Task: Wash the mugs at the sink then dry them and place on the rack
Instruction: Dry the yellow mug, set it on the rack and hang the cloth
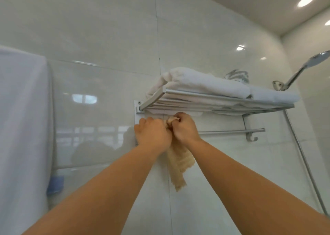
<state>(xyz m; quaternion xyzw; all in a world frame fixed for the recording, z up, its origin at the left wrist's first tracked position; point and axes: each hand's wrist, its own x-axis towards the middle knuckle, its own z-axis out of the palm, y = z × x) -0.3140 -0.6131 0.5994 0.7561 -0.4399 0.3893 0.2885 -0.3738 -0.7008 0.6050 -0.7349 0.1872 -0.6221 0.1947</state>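
Left hand (152,134): fisted, knuckles toward camera, gripping the upper part of the beige cloth (179,165), just below the left end of the towel shelf (210,99).
Right hand (184,126): curled tight, pinching a bunched fold of the same cloth at its top, touching the left hand, directly under the shelf's front edge.
Beige cloth: hanging down from between both fists, loose tail dangling well below the shelf against the wall tile (107,38).
Lower rail (232,132): thin bar under the shelf, running right from the hands to a small hook (252,138); unclear whether the cloth is looped over it.
Towel shelf: metal, wall-mounted, loaded with folded white towels (205,82).
Further out: shower head (316,60) right of the shelf; large white towel (21,127) hanging far left of it.
Mugs: not in view; sink not in view either.
Step, judged: fetching or hanging the drying cloth.
Risk: a hard downward tug could snag the cloth on the rail and jolt the shelf, sliding the stacked towels off.
Risk: loose tail could brush wet tile and dampen, leaving mugs poorly dried.
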